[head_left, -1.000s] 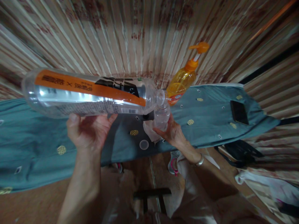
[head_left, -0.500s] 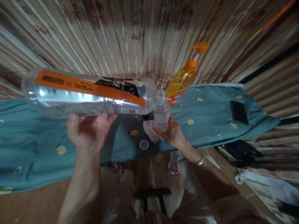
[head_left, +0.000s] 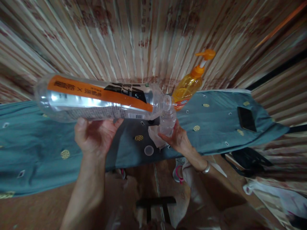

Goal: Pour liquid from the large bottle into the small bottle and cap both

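A large clear bottle [head_left: 100,99] with an orange and silver label lies sideways in the air, held from below by my left hand [head_left: 96,135]. Its neck points right and meets the mouth of a small clear bottle [head_left: 167,123]. My right hand [head_left: 178,139] is wrapped round that small bottle, which stands nearly upright above a white tissue [head_left: 154,135]. Just behind them is a pump bottle [head_left: 188,88] of yellow-orange liquid. A small round clear lid [head_left: 149,150] lies on the cloth near the front edge.
The teal cloth [head_left: 211,127] covers a long narrow surface, with a dark phone [head_left: 246,119] at its right. Behind hangs a pleated curtain [head_left: 134,38]. Below are a stool [head_left: 155,201], a black bag [head_left: 249,159] and a white bag [head_left: 275,195].
The large bottle is tilted a little more, its base slightly higher relative to its neck. The whole view has shifted slightly. Both hands keep their holds.
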Demonstrator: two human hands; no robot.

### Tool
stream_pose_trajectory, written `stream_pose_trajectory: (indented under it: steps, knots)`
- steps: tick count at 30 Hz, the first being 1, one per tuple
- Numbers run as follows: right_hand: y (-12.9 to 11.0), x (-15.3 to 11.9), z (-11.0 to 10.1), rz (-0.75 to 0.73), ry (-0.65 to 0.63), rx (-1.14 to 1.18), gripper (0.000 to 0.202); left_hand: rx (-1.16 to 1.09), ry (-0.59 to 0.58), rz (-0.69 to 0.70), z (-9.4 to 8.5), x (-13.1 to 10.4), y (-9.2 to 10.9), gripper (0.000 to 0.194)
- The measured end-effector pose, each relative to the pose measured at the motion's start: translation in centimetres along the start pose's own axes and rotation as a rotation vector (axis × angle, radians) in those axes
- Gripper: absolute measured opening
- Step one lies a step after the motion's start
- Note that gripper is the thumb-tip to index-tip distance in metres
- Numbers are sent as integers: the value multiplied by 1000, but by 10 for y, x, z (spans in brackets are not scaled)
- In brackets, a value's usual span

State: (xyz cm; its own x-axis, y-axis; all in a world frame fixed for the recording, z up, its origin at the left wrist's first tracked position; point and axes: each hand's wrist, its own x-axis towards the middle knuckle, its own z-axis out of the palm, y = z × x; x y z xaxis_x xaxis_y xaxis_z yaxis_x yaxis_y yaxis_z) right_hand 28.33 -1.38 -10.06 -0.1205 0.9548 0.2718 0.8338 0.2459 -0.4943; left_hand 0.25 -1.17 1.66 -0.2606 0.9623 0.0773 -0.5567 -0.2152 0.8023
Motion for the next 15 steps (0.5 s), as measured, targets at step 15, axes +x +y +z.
stream_pose_trajectory:
  steps: [15]
  knots:
    - [1, -2, 6, 21, 84, 43, 95, -152, 0, 37, 1, 2, -2, 67]
